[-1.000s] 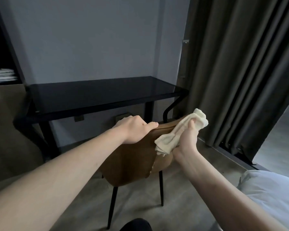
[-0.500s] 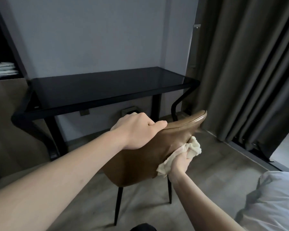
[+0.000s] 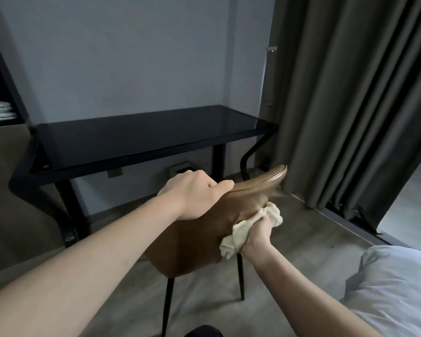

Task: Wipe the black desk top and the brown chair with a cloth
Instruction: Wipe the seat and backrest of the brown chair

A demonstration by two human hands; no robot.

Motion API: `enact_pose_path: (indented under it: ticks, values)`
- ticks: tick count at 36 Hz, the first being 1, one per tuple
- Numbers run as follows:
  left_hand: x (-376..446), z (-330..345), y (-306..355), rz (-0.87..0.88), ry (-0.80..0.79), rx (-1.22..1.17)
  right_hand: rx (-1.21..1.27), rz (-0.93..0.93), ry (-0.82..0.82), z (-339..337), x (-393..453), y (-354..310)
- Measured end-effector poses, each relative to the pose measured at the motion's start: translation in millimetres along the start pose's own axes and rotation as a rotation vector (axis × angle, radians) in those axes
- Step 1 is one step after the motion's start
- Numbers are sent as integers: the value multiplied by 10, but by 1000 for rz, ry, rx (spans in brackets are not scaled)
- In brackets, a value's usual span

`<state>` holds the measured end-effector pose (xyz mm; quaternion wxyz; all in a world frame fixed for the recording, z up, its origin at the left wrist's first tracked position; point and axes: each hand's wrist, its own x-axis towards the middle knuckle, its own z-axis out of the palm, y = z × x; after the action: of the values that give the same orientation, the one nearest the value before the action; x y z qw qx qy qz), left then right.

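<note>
left hand point(image 3: 192, 197) grips top edge of brown leather chair point(image 3: 199, 237) | right hand point(image 3: 259, 231) clutches crumpled cream cloth point(image 3: 238, 235) against chair back | glossy black desk top point(image 3: 144, 137) behind chair

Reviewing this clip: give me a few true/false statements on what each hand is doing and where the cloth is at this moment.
1. The left hand grips the top edge of the brown chair. True.
2. The right hand holds the cream cloth. True.
3. The cloth lies on the black desk top. False: it is pressed against the chair's back.
4. Both hands hold the cloth. False: only the right does.
</note>
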<state>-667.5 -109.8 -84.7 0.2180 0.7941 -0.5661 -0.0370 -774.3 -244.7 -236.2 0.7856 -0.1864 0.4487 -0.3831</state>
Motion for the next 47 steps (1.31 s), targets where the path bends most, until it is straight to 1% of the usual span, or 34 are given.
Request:
enact_pose_path:
  ticks: [3,5,8,12,15,20,22,24,27,29,31,34,38,40,42,44,47]
  values:
    - [-38,-18,29,-15,7,4,64,-40,-52,124,-250,-273]
    - [-59,-26,45,-21,7,3,51,-73,-29,135,-332,-365]
    - [-83,-32,62,-20,8,-10,-29,-160,-101,100,-364,-354]
    - [-81,-24,61,-8,9,-12,-109,-318,2,50,-317,-228]
    - [-57,-12,36,-8,1,-10,-132,-351,57,-19,-135,-66]
    - [7,34,-24,22,7,5,-105,-208,173,-157,321,232]
    - [42,60,-47,38,20,19,-88,-199,215,-237,505,333]
    - [62,79,-66,48,31,33,-49,-143,247,-312,680,432]
    - [88,98,-88,67,46,52,5,-38,192,-471,997,651]
    - [99,97,-102,70,44,49,47,48,188,-542,1162,808]
    - [113,96,-110,82,39,41,58,79,207,-564,1223,862]
    - [116,90,-116,99,42,38,47,126,210,-465,1116,792]
    - [95,78,-103,94,32,31,27,101,180,-427,954,490]
    - [74,61,-88,84,19,19,-3,65,138,-496,1095,297]
    - [58,44,-68,74,3,0,-48,-40,45,-566,1365,70]
    - [41,24,-48,62,-2,-7,-126,-116,-58,-412,1098,-256]
    - [5,-2,-25,42,-1,-5,-137,-145,-119,-96,496,-699]
